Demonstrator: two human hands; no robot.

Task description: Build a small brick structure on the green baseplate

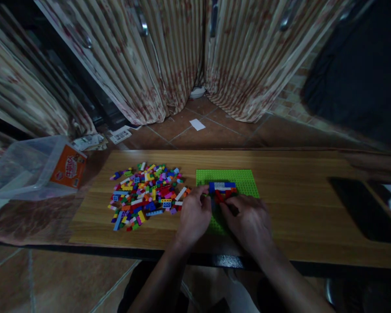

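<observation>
A green baseplate (244,179) lies on the wooden table (299,204). On it stands a small build of blue, white and red bricks (222,190). My left hand (194,215) rests at the plate's left edge, its fingers curled and touching the build's left end. My right hand (250,222) lies over the plate's near part, fingers pinched against the red bricks at the build's front. What the fingertips hold is hidden. A heap of several loose coloured bricks (146,193) lies to the left of the plate, close to my left hand.
A clear plastic tub (22,169) with an orange label (67,167) stands at the table's left end. A dark phone-like slab (365,208) lies at the right. Striped curtains (169,56) hang behind, over a tiled floor with a scrap of paper (197,124).
</observation>
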